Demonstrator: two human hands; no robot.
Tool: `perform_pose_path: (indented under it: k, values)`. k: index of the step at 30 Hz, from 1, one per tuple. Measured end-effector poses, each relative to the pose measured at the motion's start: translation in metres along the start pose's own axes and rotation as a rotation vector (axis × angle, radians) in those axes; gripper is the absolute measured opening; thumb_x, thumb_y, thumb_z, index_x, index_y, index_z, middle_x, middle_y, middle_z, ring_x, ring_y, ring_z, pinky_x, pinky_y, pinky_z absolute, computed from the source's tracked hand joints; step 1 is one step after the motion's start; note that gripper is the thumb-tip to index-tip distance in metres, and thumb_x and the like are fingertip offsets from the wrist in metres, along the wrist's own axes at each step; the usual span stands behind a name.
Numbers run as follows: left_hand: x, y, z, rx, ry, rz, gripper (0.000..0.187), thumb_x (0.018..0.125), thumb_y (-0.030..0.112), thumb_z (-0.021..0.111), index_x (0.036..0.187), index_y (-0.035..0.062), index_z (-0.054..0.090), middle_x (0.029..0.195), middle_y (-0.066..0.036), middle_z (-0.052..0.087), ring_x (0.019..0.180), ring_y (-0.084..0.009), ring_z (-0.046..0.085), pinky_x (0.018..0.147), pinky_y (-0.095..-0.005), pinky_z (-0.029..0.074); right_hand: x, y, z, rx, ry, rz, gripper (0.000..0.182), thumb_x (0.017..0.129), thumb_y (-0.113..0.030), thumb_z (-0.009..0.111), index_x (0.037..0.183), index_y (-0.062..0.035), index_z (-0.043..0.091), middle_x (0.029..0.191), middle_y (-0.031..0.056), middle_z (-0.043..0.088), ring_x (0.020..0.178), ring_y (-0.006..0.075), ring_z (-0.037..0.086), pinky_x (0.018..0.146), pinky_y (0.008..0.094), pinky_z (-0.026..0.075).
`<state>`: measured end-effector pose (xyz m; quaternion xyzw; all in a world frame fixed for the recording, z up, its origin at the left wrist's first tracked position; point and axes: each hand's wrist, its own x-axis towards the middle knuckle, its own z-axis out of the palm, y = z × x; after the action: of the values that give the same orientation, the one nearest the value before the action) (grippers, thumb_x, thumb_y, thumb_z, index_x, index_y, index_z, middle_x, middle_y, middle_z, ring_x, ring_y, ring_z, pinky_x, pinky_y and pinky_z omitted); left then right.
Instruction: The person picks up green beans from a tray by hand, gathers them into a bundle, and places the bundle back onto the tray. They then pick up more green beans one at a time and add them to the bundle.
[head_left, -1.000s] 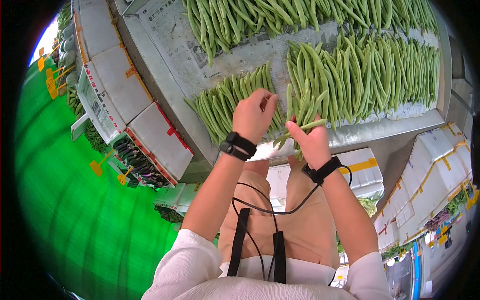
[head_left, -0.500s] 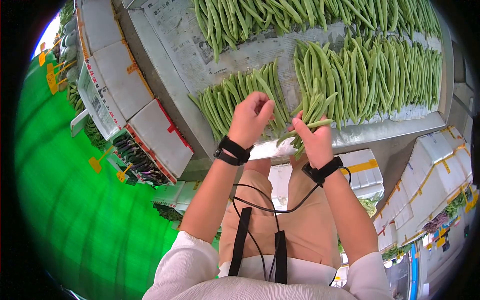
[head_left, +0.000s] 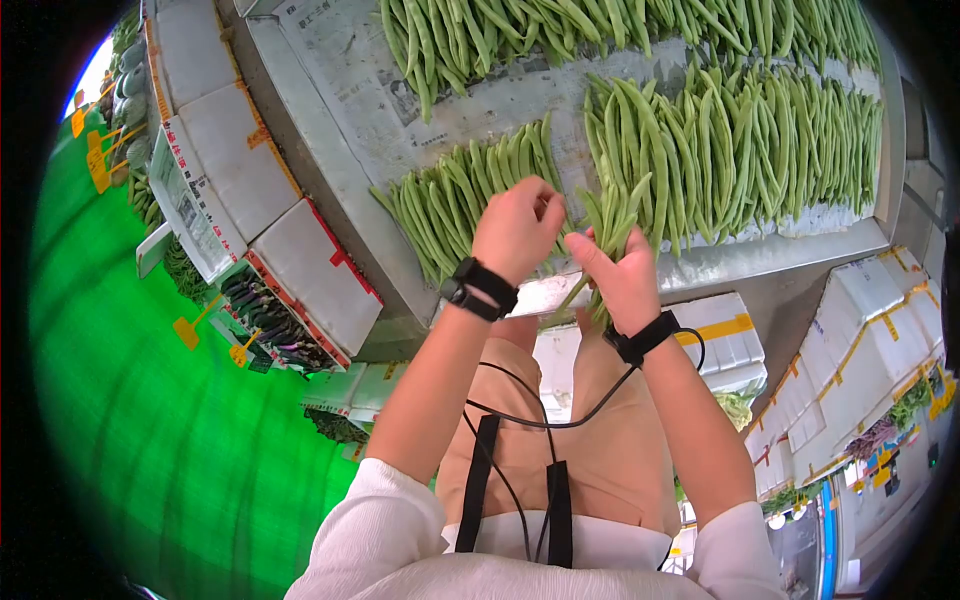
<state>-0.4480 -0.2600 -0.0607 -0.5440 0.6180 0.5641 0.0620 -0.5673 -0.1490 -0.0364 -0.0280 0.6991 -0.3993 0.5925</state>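
Observation:
My right hand [head_left: 628, 285] is closed around a small bunch of green beans [head_left: 615, 215], held upright at the tray's near edge with stems poking out below. Just left of it, my left hand [head_left: 515, 230] has curled fingers, and whatever they may hold is hidden. Beneath and beside that hand lies a short row of green beans [head_left: 425, 220]. A longer row of green beans [head_left: 740, 165] stretches away to the right of the bunch. Both hands wear black wrist straps.
Newspaper [head_left: 460, 115] lines the metal tray [head_left: 770, 262], with another bean row [head_left: 600, 25] along its far side. White foam boxes [head_left: 225, 145] stand left, near eggplants [head_left: 265, 320]. More foam boxes [head_left: 850, 345] are at right. A black cable [head_left: 570, 422] loops before my body.
My left hand has shifted slightly right and up, closer to my right hand. The bean that lay crosswise over my right thumb no longer shows there.

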Motion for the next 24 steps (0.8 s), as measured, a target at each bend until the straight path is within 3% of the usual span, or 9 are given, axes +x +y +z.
perform_pose_path:
  k: [3,5,6,9,13,19,22,24]
  values:
    - [-0.025,0.003,-0.012,-0.398,-0.320,-0.006,0.018,0.095,0.015,0.059,0.102,-0.0012,0.065,0.080,-0.002,0.066,0.070,-0.0101,0.062,0.063,-0.0258,0.050,0.001,-0.009,0.005,0.059,0.023,0.054,0.045,0.081,-0.032,0.084,0.101,-0.0015,0.058,0.086,0.0012,0.061,0.075,0.0092,0.056,0.066,0.0253,0.048]
    - [-0.040,-0.003,-0.004,-0.578,-0.291,0.025,0.017,0.096,0.013,0.060,0.104,-0.0015,0.063,0.086,-0.002,0.066,0.073,-0.0093,0.062,0.065,-0.0257,0.052,0.003,-0.010,0.006,0.054,0.047,0.034,0.045,0.081,-0.033,0.084,0.101,-0.0016,0.058,0.087,0.0017,0.061,0.076,0.0092,0.056,0.066,0.0253,0.048]
    - [-0.045,-0.007,-0.008,-0.479,-0.347,0.047,0.021,0.095,0.015,0.065,0.108,-0.0011,0.062,0.093,-0.002,0.066,0.077,-0.0082,0.061,0.069,-0.0260,0.053,0.007,-0.004,0.007,0.031,0.067,-0.012,0.045,0.081,-0.033,0.084,0.101,-0.0017,0.058,0.089,0.0021,0.060,0.076,0.0092,0.056,0.066,0.0253,0.048]
    - [-0.053,-0.012,-0.010,-0.397,-0.344,-0.033,0.021,0.091,0.016,0.069,0.104,0.0008,0.063,0.082,-0.001,0.066,0.069,-0.0070,0.055,0.065,-0.0243,0.047,0.008,-0.002,0.011,0.051,0.072,-0.063,0.045,0.081,-0.032,0.084,0.102,-0.0017,0.058,0.092,0.0032,0.060,0.076,0.0092,0.057,0.065,0.0253,0.049]
    - [-0.052,0.002,-0.020,-0.371,-0.350,0.092,0.022,0.087,0.015,0.073,0.103,0.0018,0.064,0.081,-0.001,0.066,0.069,-0.0084,0.057,0.064,-0.0253,0.048,0.006,-0.006,0.014,0.072,0.065,-0.037,0.045,0.081,-0.031,0.084,0.102,-0.0020,0.057,0.089,0.0020,0.060,0.075,0.0095,0.057,0.064,0.0254,0.050]
    - [-0.049,0.003,-0.020,-0.292,-0.241,0.089,0.023,0.085,0.012,0.075,0.100,0.0010,0.061,0.080,-0.001,0.065,0.072,-0.0084,0.059,0.066,-0.0266,0.050,0.003,-0.015,0.013,0.141,0.045,-0.046,0.046,0.081,-0.030,0.084,0.103,-0.0018,0.056,0.081,-0.0003,0.058,0.068,0.0093,0.057,0.060,0.0246,0.049]
    - [-0.039,-0.011,-0.026,-0.433,-0.088,0.054,0.019,0.090,0.010,0.070,0.101,-0.0002,0.058,0.086,-0.002,0.067,0.075,-0.0078,0.061,0.067,-0.0226,0.050,0.005,-0.019,0.008,0.235,0.029,-0.043,0.037,0.088,-0.024,0.077,0.106,-0.0009,0.055,0.080,0.0014,0.058,0.066,0.0095,0.056,0.058,0.0236,0.047]
    - [-0.031,-0.007,-0.027,-0.443,-0.091,-0.079,0.018,0.091,0.010,0.069,0.099,-0.0013,0.057,0.084,-0.004,0.067,0.075,-0.0094,0.064,0.065,-0.0229,0.051,0.007,-0.021,0.003,0.421,-0.026,-0.039,0.029,0.092,-0.019,0.069,0.107,-0.0006,0.054,0.080,0.0021,0.058,0.065,0.0096,0.056,0.057,0.0233,0.046]
